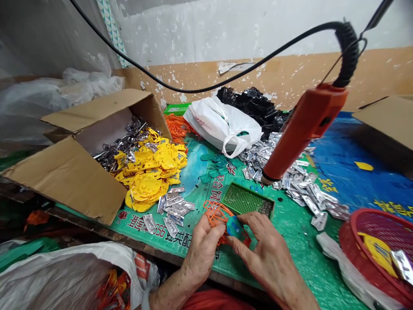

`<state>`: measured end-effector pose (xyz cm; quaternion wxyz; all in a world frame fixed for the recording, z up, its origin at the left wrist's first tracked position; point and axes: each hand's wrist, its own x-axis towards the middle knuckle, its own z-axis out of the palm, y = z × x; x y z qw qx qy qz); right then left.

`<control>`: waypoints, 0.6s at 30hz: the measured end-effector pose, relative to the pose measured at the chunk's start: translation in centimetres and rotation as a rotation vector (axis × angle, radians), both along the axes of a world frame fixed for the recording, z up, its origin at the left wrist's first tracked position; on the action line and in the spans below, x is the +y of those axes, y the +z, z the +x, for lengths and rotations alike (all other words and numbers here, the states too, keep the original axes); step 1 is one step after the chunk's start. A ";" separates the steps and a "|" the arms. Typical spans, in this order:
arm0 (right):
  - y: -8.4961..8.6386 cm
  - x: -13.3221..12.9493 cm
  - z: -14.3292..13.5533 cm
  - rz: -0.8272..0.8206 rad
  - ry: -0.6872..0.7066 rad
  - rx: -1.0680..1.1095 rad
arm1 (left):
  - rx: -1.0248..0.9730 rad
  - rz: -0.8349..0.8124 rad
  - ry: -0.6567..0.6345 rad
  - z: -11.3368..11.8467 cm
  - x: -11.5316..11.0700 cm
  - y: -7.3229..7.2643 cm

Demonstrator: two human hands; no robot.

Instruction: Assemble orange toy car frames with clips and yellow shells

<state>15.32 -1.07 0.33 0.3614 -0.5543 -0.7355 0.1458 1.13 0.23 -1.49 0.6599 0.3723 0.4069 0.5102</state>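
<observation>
Along the near edge of the bench [300,234], a person's left hand [202,241] pinches an orange frame [217,212], while the right hand [269,247] grips a blue disc [235,226] against it between thumb and fingers. Just beyond, a green tray [241,198] holds tiny bits [266,208] at its right end. Toward the left edge, a tipped box [69,178] spills yellow plates [148,183] and metal pieces [111,153]. Below the bench, a white sack [45,275] contains orange parts [114,290]. Near the right edge, a red basket [350,241] holds a yellow plate [377,254] and a silver piece [402,265].
</observation>
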 end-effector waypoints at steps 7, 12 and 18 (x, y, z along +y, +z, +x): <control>-0.3 -0.2 0.2 -0.027 -0.040 0.042 | -0.033 0.011 0.002 -0.1 0.0 0.1; -0.2 -0.3 -0.1 0.021 -0.017 0.028 | -0.014 -0.014 0.007 -0.2 -0.1 0.0; -0.5 -0.1 -0.5 0.025 -0.005 -0.012 | -0.017 -0.056 0.052 -0.4 -0.1 -0.3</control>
